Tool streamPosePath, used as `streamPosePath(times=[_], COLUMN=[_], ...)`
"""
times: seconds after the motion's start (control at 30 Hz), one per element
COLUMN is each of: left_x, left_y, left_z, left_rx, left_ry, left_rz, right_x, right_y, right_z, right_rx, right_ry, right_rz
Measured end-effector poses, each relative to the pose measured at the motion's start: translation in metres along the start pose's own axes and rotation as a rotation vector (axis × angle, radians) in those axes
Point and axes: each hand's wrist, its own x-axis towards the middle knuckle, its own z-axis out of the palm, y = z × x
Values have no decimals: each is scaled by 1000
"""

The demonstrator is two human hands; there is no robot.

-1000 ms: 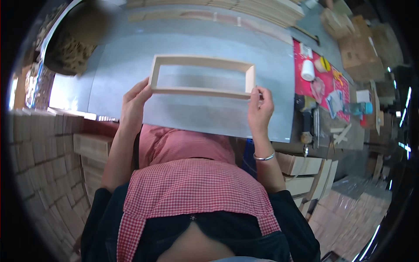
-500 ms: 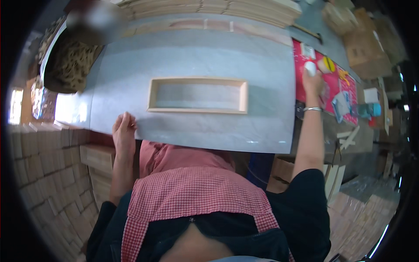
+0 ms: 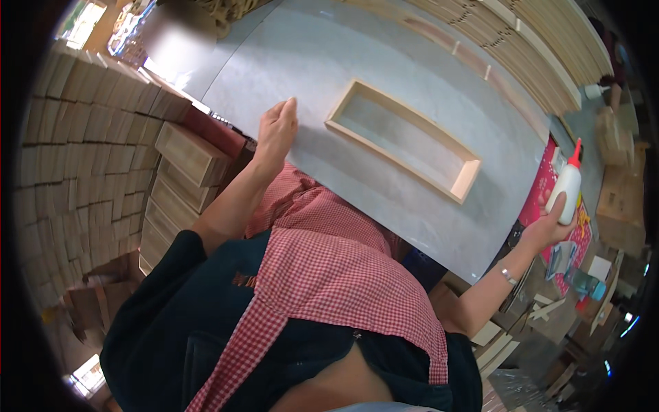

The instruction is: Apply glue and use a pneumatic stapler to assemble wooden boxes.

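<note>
Glue bottle (image 3: 568, 187): white squeeze bottle with a red pointed nozzle, right of the frame's centre, above the pink-red mat (image 3: 542, 189) at the right end of the table; nozzle points up.
Handling, bottle: judged light, with soft walls that give under pressure and a smooth, possibly slick surface; best taken around the mid-body, where a squeeze can be metered.
Right hand (image 3: 546, 226): fingers wrapped around the lower body of the bottle, grasping it from below and behind; arm stretched far out to the right, bracelet (image 3: 508, 276) at the wrist.
Wooden frame (image 3: 402, 139): open rectangular frame of pale wood, lying flat on the grey tabletop (image 3: 343, 55), centre of the frame, well apart from the bottle.
Handling, frame: judged light and stiff, thin walls; corners could rack if held by one end, so take it by the two long sides.
Left hand (image 3: 276, 132): resting flat, fingers extended, on the near table edge, just left of the frame and not touching it; grasping nothing.
Surroundings: stacked wooden boxes (image 3: 103, 137) at left; long wooden slats (image 3: 549, 48) at upper right; small clutter at lower right, too blurred to name.
</note>
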Motion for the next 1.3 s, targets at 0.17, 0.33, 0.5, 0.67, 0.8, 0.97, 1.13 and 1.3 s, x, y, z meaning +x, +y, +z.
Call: streamPosePath(times=[0.17,0.33,0.5,0.67,0.8,0.97,1.13,1.3], left_x=[12,21,22,23,24,23,22,23], left_y=[-1,-32,-46,-45,-46,-43,-39,-40], left_z=[-4,-14,-24,-25,-28,-27,-26,-28], left_rx=[214,418,419,314,247,154,131,138], left_ry=[4,75,60,75,56,73,80,49], left_rz=[-73,462,678,663,637,616,564,575], right_x=[-106,-186,-211,-216,-216,-210,-201,-193], right_y=[-12,-34,-45,-47,-45,-44,-44,-44], right_z=[31,66,90,100,104,112,123,136], right_rx=[164,52,85,26,-36,-81,-104,-112], right_ry=[-347,-679,-808,-842,-863,-824,-795,-767], right_rz=[9,-35,-23,-100,-223,-387,-450,-501])
